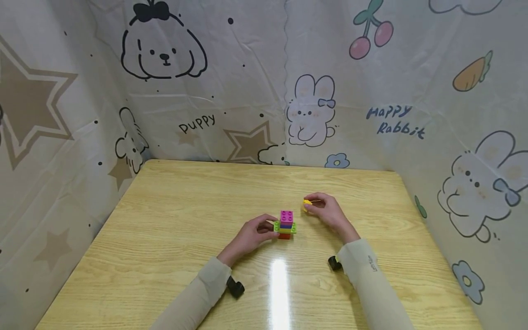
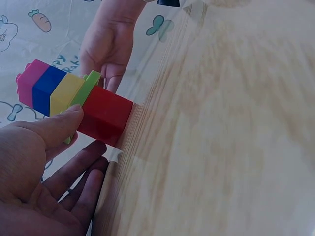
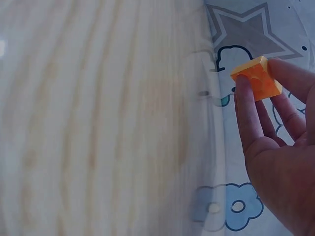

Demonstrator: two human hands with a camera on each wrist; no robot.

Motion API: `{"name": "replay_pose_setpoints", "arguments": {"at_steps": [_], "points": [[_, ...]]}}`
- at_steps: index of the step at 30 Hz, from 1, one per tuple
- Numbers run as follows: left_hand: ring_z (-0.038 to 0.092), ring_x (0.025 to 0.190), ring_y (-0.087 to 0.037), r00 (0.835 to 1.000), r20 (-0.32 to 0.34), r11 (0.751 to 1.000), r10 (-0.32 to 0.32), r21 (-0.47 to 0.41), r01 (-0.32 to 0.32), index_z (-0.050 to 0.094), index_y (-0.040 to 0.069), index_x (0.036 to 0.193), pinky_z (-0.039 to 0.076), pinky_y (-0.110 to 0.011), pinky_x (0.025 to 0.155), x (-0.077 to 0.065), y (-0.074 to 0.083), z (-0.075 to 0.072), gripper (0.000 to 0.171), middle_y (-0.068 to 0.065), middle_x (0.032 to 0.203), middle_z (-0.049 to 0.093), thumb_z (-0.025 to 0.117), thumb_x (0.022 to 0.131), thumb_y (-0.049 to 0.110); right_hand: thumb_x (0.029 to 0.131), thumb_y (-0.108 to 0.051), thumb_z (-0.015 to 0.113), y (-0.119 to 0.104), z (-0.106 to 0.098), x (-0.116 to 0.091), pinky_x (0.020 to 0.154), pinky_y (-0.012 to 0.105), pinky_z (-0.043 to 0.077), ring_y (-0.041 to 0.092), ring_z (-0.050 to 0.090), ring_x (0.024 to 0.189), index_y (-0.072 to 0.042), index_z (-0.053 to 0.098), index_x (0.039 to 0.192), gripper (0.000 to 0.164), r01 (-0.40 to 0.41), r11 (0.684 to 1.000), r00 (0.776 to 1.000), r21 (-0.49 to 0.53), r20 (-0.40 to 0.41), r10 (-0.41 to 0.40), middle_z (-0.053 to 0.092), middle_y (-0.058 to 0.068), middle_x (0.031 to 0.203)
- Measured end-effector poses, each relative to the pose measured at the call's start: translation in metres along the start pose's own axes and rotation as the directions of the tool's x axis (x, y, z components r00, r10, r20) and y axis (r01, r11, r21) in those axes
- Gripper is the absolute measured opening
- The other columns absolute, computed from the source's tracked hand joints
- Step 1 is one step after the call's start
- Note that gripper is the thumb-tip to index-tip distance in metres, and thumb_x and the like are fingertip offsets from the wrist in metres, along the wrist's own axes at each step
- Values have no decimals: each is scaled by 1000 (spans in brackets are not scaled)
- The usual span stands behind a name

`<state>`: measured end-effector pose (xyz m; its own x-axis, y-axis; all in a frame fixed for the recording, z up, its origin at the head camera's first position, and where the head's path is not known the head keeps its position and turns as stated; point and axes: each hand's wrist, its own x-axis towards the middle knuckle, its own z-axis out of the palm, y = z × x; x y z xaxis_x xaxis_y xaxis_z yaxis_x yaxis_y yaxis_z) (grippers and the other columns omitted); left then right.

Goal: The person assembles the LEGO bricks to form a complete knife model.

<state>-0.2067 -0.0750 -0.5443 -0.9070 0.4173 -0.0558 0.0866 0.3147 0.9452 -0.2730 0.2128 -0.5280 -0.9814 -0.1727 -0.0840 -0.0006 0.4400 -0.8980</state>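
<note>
A stack of toy building blocks point(image 1: 286, 217) stands upright on the table, pink on top, then blue, yellow, a wider green piece and red at the bottom. My left hand point(image 1: 252, 236) pinches it from the left near the green piece point(image 2: 84, 92); the thumb lies against the yellow and green layers, while the other fingers are spread below. To the right and farther back, my right hand point(image 1: 327, 210) holds a small yellow-orange building block point(image 3: 258, 78) between thumb and fingers, off the table and apart from the stack. Its hollow underside seems to show in the right wrist view.
The light wooden table point(image 1: 185, 192) has patterned cloth point(image 1: 247, 55) behind it and at both sides. Dark wrist cameras sit under both sleeves, the left camera point(image 1: 236, 288) and the right camera point(image 1: 334, 263). A bright light reflection falls on the table's front middle.
</note>
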Motion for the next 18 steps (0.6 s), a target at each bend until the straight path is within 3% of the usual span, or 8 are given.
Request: {"name": "replay_pose_setpoints", "arguments": {"at_steps": [6,13,18], "points": [[71,110,-20,1000,-5,1000,-1,-3,1,66,21,129,58,-39,100,-1,2,0,33,-5,113,74,75,97,25,98,-27,74,-14,2,-6,108,50,50,34,60,126,-8,68,128,36,50,999,999,1,-23,-50,65,15,132],[71,110,-22,1000,-7,1000,-5,-9,5,66,21,129,58,-41,100,0,1,0,33,-6,113,74,75,97,25,95,-27,78,-35,10,-14,90,25,56,28,63,112,-7,68,124,36,89,992,994,90,-70,-83,65,13,127],[71,111,-23,1000,-13,1000,-8,-5,8,66,21,129,57,-44,102,2,-1,1,33,-7,115,74,75,97,26,94,-24,80,-45,15,-21,85,20,58,21,64,105,-7,68,122,35,102,982,993,157,-70,-92,66,13,124]]}}
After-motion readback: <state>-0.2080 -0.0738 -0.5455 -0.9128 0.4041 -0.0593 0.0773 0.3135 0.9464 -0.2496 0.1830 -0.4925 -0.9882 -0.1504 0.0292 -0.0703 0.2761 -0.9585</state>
